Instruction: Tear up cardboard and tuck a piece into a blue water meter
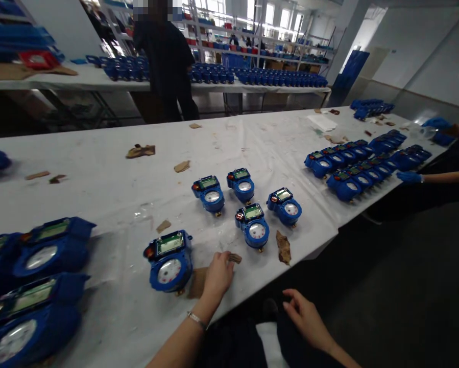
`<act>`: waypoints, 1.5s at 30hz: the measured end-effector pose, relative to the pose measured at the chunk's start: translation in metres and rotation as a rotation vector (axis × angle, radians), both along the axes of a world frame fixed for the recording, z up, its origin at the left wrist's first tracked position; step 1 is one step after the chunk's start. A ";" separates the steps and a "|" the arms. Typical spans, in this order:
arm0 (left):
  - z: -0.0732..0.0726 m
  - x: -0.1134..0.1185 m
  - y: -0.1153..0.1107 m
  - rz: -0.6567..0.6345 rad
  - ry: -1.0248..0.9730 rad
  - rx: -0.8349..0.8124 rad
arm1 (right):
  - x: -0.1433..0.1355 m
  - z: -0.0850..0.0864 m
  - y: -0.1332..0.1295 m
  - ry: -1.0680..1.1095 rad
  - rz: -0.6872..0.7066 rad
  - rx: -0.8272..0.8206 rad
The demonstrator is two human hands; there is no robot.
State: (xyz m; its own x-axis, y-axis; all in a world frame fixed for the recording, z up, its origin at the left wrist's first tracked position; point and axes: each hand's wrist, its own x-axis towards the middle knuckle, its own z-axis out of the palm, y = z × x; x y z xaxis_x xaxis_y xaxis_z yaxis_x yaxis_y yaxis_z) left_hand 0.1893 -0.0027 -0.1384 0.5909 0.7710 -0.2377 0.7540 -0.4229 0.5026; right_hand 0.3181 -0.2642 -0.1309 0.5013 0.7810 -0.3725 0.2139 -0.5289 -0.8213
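My left hand (218, 275) is low over the white tabletop, its fingers closed on a small scrap of brown cardboard (235, 258). Beside that wrist lies a flat cardboard piece (197, 283), partly covered by a blue meter (170, 263) with a round dial and a small display. Just beyond the fingers stands another blue meter (253, 227), with three more grouped around it, such as the one to its right (285, 207). My right hand (306, 318) hangs off the table edge above my lap, fingers loosely apart and holding nothing visible.
Larger-looking blue meters (49, 250) crowd the near left. Rows of meters (352, 168) stand at the right, by a co-worker's blue-gloved hand (409, 177). Torn brown scraps (283, 248) dot the white table (110, 189). Behind, a person (166, 61) stands by another loaded table.
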 end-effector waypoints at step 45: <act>-0.010 -0.133 -0.061 0.831 -0.690 -1.035 | -0.077 -0.057 0.160 -0.702 1.123 0.513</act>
State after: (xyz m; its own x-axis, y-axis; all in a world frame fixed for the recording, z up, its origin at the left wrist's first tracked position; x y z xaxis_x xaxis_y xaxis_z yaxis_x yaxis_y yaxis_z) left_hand 0.0560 -0.0634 -0.1481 0.2998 0.6036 -0.7387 0.0899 0.7530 0.6518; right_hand 0.2408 -0.1039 -0.1883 -0.5071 0.8517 0.1322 0.7514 0.5120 -0.4162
